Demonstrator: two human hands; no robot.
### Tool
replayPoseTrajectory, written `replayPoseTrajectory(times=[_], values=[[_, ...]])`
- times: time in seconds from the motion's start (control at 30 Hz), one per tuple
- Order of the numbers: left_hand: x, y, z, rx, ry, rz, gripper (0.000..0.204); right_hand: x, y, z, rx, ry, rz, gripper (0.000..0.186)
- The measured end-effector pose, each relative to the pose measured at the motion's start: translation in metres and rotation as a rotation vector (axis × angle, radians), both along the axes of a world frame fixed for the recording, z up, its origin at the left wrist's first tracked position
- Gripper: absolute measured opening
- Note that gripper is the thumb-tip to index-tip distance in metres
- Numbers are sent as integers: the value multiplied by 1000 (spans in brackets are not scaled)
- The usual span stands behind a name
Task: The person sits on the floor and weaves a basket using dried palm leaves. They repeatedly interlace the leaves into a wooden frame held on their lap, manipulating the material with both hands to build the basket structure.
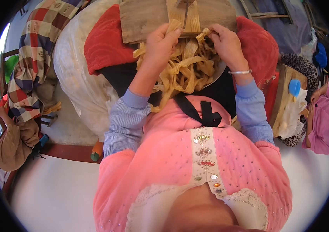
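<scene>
My left hand grips a tan strip between thumb and bent fingers, its loose end sticking up past my thumb in front of the board. My right hand pinches a crumpled bit of strip between thumb and fingertips, just below the board's near edge; I can't tell whether both hands have the same piece. The other strips lie in a tangled heap on my lap, below and between my hands, in a bowl whose pale rim shows at the right; some hang over on the left, toward my pink top. A thin spike stands at the middle of the board, between my hands and beyond them. Red cloth shows on both sides of the board. I have a bracelet on my right wrist, below the blue sleeve. To my left sits a big white sack; to my right, a blue cup rests on a wooden bench, near a person in pink.
</scene>
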State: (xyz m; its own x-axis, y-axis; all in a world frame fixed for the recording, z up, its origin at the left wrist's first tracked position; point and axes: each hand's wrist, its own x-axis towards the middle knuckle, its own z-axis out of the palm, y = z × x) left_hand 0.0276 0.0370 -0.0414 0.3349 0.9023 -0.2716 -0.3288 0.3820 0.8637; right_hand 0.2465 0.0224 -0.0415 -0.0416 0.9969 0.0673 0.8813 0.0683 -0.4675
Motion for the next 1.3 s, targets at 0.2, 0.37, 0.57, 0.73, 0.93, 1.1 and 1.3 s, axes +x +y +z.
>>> replayPoseTrajectory(times=[0.2,0.37,0.57,0.73,0.93,1.1,1.3], values=[[-7,-26,43,-50,-25,-76,19,-57,-64,144,-80,1149,575,15],[-10,-58,70,27,-58,-127,25,-80,-85,171,103,1292,687,6],[-26,-71,69,-98,-149,-149,41,-76,-76,168,217,1173,780,6],[-29,-84,61,-215,-223,-165,34,-61,-92,164,196,990,791,7],[-32,-73,50,-156,38,-235,26,-22,-75,109,91,254,373,29],[-20,-77,27,52,229,-372,19,-27,-79,76,133,-85,230,33],[-4,-79,28,-44,46,-461,16,-53,-72,45,119,18,180,15]])
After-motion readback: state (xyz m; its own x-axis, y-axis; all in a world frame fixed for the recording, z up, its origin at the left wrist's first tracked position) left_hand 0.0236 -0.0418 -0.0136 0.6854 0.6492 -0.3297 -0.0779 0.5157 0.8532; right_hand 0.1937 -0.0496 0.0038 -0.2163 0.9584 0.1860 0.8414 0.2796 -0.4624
